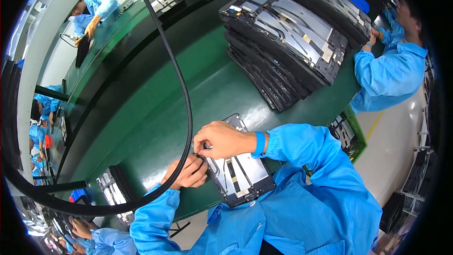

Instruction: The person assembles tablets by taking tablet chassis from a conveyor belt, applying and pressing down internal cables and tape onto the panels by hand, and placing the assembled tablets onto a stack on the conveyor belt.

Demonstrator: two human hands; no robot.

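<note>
An opened tablet (pixel 250 167) lies on the green table in front of me, its silver inner plate, dark strips and black frame facing up. My right hand (pixel 222 140) reaches over its upper part, thumb and fingers pinched together at the tablet's left edge. Just below, my left hand (pixel 189 171) is closed with curled fingers beside that same edge. The fingertips of both hands nearly meet at a small dark bit, too small to name. A blue band (pixel 259 144) circles my right wrist.
A tall stack of opened tablets (pixel 288 33) stands at the far right, with another stack (pixel 330 4) behind it. More tablets (pixel 113 193) stand at the left. A black cable (pixel 181 80) loops across the view. A green crate (pixel 361 134) and a co-worker (pixel 391 73) are to the right.
</note>
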